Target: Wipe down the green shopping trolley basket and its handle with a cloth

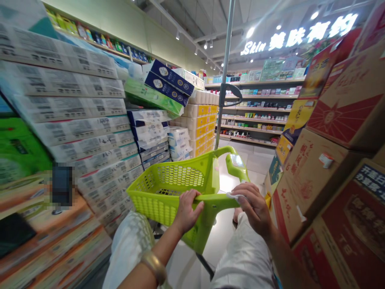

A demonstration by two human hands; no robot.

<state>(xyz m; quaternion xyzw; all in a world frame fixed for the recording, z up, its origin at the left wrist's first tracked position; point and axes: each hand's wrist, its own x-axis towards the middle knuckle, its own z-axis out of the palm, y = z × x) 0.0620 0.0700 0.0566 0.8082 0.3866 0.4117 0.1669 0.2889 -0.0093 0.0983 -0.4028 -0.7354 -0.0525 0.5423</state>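
A lime-green plastic shopping cart stands in front of me in a store aisle, its basket showing nothing inside. My left hand is wrapped round the cart's handle bar on the left. My right hand rests closed on the right part of the same bar, with a small white piece, maybe paper or cloth, pinched under its fingers. A gold bangle sits on my left wrist. My legs in white trousers show below the bar.
Stacked packs of tissue fill the left side of the aisle. Red and brown cartons are piled close on the right. A grey pole stands ahead, with product shelves behind it and pale floor between.
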